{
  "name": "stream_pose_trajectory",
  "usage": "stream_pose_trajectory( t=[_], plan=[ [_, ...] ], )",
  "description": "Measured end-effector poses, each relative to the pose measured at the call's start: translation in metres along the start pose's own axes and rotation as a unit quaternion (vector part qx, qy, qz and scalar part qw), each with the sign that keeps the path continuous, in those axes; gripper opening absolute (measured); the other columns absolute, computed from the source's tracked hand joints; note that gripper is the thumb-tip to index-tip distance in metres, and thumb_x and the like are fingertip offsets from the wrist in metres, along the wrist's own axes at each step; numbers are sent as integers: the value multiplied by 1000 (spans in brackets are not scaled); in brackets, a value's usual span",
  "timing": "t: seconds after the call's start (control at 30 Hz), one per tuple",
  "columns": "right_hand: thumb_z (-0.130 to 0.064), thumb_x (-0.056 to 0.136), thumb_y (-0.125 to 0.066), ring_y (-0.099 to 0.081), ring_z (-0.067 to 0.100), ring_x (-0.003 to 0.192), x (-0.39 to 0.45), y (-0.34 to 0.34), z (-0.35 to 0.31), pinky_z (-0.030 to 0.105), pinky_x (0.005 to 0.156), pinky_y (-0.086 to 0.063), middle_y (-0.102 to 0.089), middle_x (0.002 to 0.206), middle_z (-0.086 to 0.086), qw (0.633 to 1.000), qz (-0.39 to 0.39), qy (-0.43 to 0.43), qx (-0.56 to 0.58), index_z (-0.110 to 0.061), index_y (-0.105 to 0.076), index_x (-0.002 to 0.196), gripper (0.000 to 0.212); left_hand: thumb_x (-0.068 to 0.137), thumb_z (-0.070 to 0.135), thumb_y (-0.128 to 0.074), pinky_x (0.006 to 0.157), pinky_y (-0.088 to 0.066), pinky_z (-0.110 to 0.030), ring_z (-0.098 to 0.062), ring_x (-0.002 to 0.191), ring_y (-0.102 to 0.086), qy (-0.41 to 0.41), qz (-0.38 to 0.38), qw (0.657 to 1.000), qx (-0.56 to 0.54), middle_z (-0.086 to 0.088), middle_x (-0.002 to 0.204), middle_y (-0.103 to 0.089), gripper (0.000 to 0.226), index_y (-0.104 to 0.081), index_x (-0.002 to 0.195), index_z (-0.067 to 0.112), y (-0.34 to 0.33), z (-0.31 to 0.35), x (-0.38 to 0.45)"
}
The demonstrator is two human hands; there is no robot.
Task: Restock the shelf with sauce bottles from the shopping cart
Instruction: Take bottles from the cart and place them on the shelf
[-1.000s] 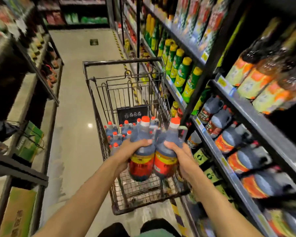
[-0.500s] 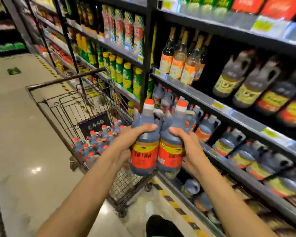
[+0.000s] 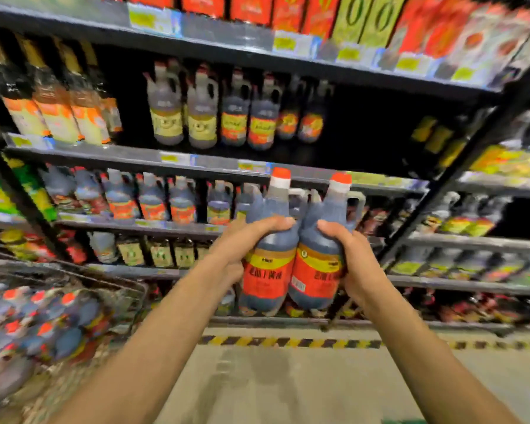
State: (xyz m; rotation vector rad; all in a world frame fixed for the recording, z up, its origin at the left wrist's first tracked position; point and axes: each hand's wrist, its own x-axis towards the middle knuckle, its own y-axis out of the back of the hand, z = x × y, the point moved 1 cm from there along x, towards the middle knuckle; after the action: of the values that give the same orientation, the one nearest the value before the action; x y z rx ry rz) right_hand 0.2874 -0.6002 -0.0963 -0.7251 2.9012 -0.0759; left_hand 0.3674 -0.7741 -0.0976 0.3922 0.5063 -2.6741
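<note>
I hold two dark sauce bottles with orange caps and red-and-yellow labels upright, side by side, in front of the shelves. My left hand (image 3: 245, 243) grips the left bottle (image 3: 270, 255) at its shoulder. My right hand (image 3: 354, 261) grips the right bottle (image 3: 317, 264). The shopping cart (image 3: 114, 283) stands at the lower left, with several more of the same bottles (image 3: 43, 328) inside. Behind the held bottles, a shelf (image 3: 141, 223) carries a row of similar handled bottles (image 3: 152, 198).
Black shelving fills the view, with taller bottles (image 3: 202, 111) on the level above and red and green cartons (image 3: 318, 13) at the top. A dark gap (image 3: 374, 136) lies right of those bottles. A slanted upright post (image 3: 435, 191) stands to the right. Striped floor tape (image 3: 288, 342) runs along the shelf base.
The view has swung right to face the shelves squarely; the cart now lies at the lower left. Both hands have carried the two bottles up and toward the shelf.
</note>
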Motion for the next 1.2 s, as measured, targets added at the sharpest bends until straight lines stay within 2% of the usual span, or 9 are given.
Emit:
stream_pose_trajectory(
  t=[0.07, 0.17, 0.3, 0.37, 0.43, 0.53, 0.83, 1.03, 1.2],
  plan=[
    [-43, 73, -78, -75, 32, 99, -13, 48, -1, 44, 81, -57, -78, 111, 9, 999, 52, -3, 10, -14, -70, 123, 59, 73, 26, -89, 83, -61, -46, -33, 84, -76, 14, -55, 998, 26, -14, 96, -79, 35, -76, 103, 13, -47, -9, 9],
    [-41, 76, -78, -74, 35, 102, -35, 119, -5, 47, 84, -57, -77, 115, 11, 994, 109, -6, 27, -13, -70, 126, 58, 74, 29, -89, 82, -62, -46, -33, 84, -76, 26, -99, 992, 78, -10, 90, -80, 40, -75, 108, 12, -120, -23, 18],
    [-39, 72, -74, -77, 24, 85, -71, 213, -10, 33, 65, -59, -80, 105, 6, 981, 187, 6, 46, -14, -73, 118, 52, 76, 30, -88, 86, -61, -52, -34, 86, -77, 52, -164, 980, 102, -9, 91, -80, 38, -74, 108, 16, -222, -52, 25],
    [-35, 73, -78, -77, 22, 80, -87, 263, -11, 28, 59, -58, -80, 104, 8, 974, 220, 10, 54, -12, -73, 117, 49, 79, 28, -86, 77, -61, -45, -30, 77, -76, 63, -184, 975, 110, -8, 85, -80, 32, -74, 105, 16, -275, -67, 27],
    [-33, 73, -82, -77, 25, 83, -97, 313, -13, 29, 60, -58, -79, 106, 10, 967, 249, 13, 56, -12, -73, 117, 49, 79, 27, -86, 73, -61, -42, -29, 73, -76, 63, -203, 971, 112, -9, 86, -80, 32, -74, 107, 15, -326, -81, 28],
    [-38, 69, -78, -77, 29, 86, -108, 381, -22, 34, 68, -58, -79, 106, 10, 958, 283, 22, 49, -13, -74, 115, 53, 77, 28, -87, 82, -62, -49, -33, 83, -77, 57, -225, 965, 125, -12, 94, -80, 41, -74, 113, 13, -396, -98, 32],
    [-34, 70, -82, -78, 26, 83, -127, 526, -43, 31, 63, -59, -80, 101, 8, 940, 333, 42, 63, -13, -72, 117, 52, 79, 30, -85, 73, -61, -42, -28, 73, -76, 53, -269, 950, 147, -8, 85, -80, 30, -74, 105, 17, -554, -129, 49],
    [-37, 73, -77, -77, 29, 86, -91, 602, -50, 35, 67, -58, -79, 102, 10, 934, 352, 24, 64, -13, -72, 116, 51, 78, 28, -86, 81, -61, -48, -33, 78, -76, 73, -279, 945, 154, -12, 88, -80, 27, -76, 101, 16, -628, -137, 99],
    [-30, 85, -76, -77, 26, 82, -36, 668, -66, 32, 65, -58, -80, 99, 7, 934, 355, 14, 46, -14, -73, 114, 32, 78, 26, -84, 74, -58, -41, -28, 70, -76, 62, -285, 945, 147, -12, 87, -80, 21, -77, 96, 15, -687, -137, 160]
  ],
)
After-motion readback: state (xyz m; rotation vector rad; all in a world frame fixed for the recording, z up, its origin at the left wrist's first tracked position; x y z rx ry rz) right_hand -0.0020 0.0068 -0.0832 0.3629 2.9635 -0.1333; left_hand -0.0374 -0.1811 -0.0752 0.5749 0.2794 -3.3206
